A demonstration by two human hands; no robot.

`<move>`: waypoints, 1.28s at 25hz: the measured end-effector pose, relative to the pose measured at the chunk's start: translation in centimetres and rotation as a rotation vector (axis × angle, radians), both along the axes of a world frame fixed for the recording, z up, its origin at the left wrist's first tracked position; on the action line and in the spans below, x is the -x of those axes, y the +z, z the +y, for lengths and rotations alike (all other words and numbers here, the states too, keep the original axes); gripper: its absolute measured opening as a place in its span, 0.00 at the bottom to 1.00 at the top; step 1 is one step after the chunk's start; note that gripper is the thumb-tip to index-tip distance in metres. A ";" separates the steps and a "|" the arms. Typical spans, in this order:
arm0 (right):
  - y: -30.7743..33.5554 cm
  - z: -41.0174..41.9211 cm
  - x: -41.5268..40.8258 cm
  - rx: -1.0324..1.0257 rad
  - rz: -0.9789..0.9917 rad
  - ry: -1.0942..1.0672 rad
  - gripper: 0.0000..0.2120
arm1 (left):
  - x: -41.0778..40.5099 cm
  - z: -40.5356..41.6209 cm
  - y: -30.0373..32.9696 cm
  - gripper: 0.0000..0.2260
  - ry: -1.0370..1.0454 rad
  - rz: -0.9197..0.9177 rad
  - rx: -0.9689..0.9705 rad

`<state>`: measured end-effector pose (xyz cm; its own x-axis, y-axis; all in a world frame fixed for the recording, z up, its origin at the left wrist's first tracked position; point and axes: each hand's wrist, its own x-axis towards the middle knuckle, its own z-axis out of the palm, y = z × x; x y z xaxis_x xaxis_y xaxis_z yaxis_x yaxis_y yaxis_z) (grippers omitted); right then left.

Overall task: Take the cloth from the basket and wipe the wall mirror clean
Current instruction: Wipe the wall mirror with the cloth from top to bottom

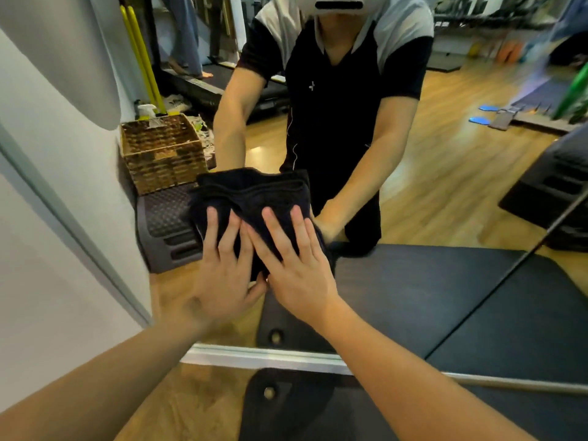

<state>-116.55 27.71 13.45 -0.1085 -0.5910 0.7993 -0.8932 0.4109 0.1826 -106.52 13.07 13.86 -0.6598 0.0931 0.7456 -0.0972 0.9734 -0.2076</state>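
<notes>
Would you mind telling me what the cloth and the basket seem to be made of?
The cloth looks like dark terry towelling: matte, soft, thick folds with a woven band near its edge. The basket, seen as a reflection in the mirror, looks like woven wicker or seagrass in mottled brown strands; which fibre is unclear.

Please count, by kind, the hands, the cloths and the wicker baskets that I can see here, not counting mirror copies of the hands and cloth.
Hands: 2, left hand and right hand
Cloths: 1, dark cloth
Wicker baskets: 1, basket
Total: 4
</notes>
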 end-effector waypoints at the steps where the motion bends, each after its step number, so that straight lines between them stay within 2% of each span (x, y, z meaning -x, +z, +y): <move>1: -0.4 2.7 1.3 0.007 -0.021 -0.022 0.31 | 1.6 2.5 -0.4 0.41 -0.004 -0.036 0.023; 4: -0.3 11.3 4.7 0.023 -0.093 -0.095 0.39 | 6.2 10.1 -0.6 0.41 -0.041 -0.103 -0.011; 7: 3.5 17.6 7.7 0.018 -0.083 -0.140 0.41 | 9.7 16.7 3.2 0.42 -0.088 -0.042 -0.053; 10: 10.5 20.5 10.4 0.107 -0.011 -0.154 0.31 | 12.5 20.8 10.3 0.43 -0.147 0.072 -0.044; 12: 16.9 21.6 11.9 0.210 0.051 -0.209 0.26 | 14.2 22.7 17.1 0.42 -0.175 0.142 -0.039; 15: 26.4 23.2 13.6 0.324 0.131 -0.256 0.23 | 16.2 25.3 27.0 0.42 -0.203 0.244 -0.047; 18: 30.8 24.8 15.3 0.345 0.178 -0.241 0.24 | 17.7 26.8 31.2 0.41 -0.186 0.311 -0.011; 22: 28.2 25.4 16.2 0.381 0.140 -0.203 0.24 | 19.2 27.1 28.6 0.37 -0.186 0.398 0.015; 24: 25.3 25.6 16.3 0.438 0.113 -0.200 0.23 | 19.9 27.2 26.2 0.36 -0.233 0.416 0.054; 26: 21.0 26.3 16.2 0.455 0.083 -0.203 0.28 | 20.2 27.5 22.2 0.37 -0.291 0.375 0.074; 30: 11.0 28.0 15.6 0.303 0.001 -0.231 0.37 | 19.7 28.0 12.1 0.39 -0.299 0.242 0.076; 32: 7.1 28.4 15.1 0.234 -0.041 -0.231 0.35 | 19.2 27.8 8.1 0.40 -0.281 0.197 0.085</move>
